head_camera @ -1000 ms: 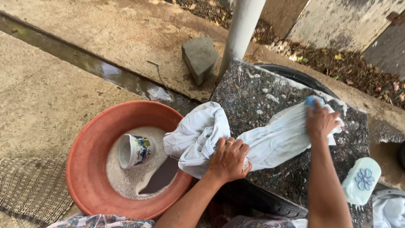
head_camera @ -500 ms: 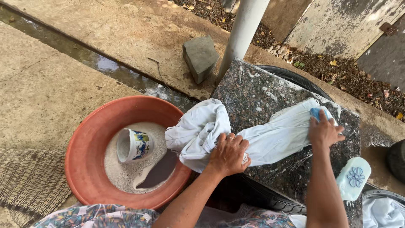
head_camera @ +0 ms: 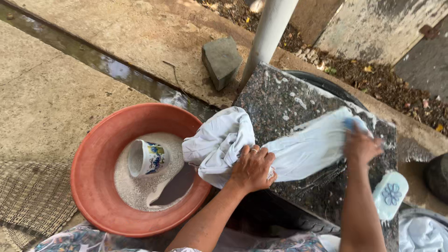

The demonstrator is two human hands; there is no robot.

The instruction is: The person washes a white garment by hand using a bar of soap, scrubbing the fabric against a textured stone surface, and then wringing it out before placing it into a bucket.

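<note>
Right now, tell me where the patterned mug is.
In the head view, the patterned mug lies on its side in the foamy water of the red basin, at lower left, beside the white cloth under the left hand.

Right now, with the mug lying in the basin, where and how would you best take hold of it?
Grip the mug by its rim, which faces the left; reach down from above. It lies on its side in foamy water inside the red basin, no handle showing.
</note>
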